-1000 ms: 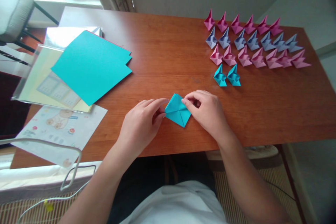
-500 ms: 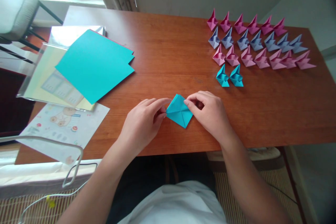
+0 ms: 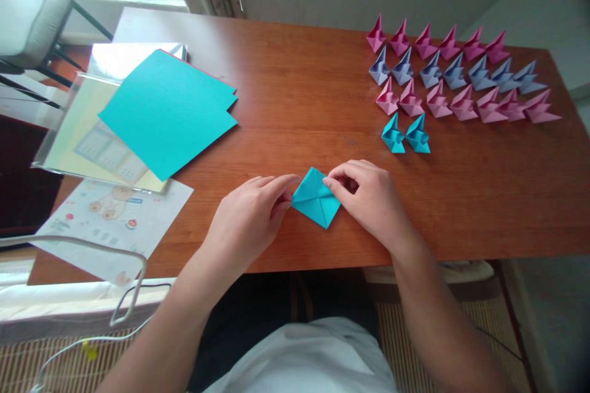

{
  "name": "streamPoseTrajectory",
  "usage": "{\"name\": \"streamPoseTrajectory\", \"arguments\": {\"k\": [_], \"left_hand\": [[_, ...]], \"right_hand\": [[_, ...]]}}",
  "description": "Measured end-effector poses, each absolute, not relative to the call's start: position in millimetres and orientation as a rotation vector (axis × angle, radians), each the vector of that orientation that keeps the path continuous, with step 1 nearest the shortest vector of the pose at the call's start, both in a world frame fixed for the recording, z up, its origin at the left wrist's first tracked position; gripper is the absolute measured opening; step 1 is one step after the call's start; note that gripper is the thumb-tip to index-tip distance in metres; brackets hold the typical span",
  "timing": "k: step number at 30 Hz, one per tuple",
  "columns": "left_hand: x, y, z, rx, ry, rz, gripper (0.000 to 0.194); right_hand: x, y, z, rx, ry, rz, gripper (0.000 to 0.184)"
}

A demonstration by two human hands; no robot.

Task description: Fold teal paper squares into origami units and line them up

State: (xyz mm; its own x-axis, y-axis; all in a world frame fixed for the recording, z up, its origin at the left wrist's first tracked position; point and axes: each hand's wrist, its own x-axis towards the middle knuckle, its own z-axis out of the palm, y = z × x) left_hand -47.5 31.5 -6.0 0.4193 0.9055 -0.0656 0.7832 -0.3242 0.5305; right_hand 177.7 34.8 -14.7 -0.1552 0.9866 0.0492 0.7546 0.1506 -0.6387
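Observation:
A small turquoise folded paper square [image 3: 318, 198] with crossing creases is held between my two hands, one corner pointing toward me. My left hand [image 3: 253, 215] pinches its left corner between thumb and fingers. On the upper right edge, my right hand [image 3: 366, 196] grips the paper with thumb and forefinger. Beyond my right hand stand two finished turquoise origami pieces [image 3: 393, 135] with pointed tips. Behind them are rows of similar origami in pink [image 3: 437, 101], lilac [image 3: 431, 71] and magenta [image 3: 424, 43].
Large turquoise sheets [image 3: 170, 116] lie at the left, over a plastic sleeve of pale yellow paper [image 3: 64, 129]. Nearer me is a printed sheet [image 3: 115, 227] with a bear drawing. A white tube [image 3: 92, 245] crosses the lower left. The wooden table [image 3: 295, 92] has its front edge before my body.
Both hands keep their pinches on the turquoise paper, which looks almost unmoved. The whole view has shifted very slightly.

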Motion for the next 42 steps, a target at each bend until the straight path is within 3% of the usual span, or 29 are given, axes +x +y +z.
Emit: {"name": "streamPoseTrajectory", "arguments": {"k": [10,27,42], "left_hand": [[-45.7,17.6,7.0,2.267,1.602,0.498,0.029],[-20.8,48.6,-3.0,1.974,1.309,0.63,0.017],[-30.5,19.1,-2.9,2.54,1.043,0.49,0.035]], "right_hand": [[175.6,36.2,-13.3,-1.693,-1.989,0.648,0.013],[181.0,24.5,-17.1,-1.511,-1.928,0.612,0.011],[202.8,6.0,-28.9,-1.197,-2.223,0.455,0.007]]}}
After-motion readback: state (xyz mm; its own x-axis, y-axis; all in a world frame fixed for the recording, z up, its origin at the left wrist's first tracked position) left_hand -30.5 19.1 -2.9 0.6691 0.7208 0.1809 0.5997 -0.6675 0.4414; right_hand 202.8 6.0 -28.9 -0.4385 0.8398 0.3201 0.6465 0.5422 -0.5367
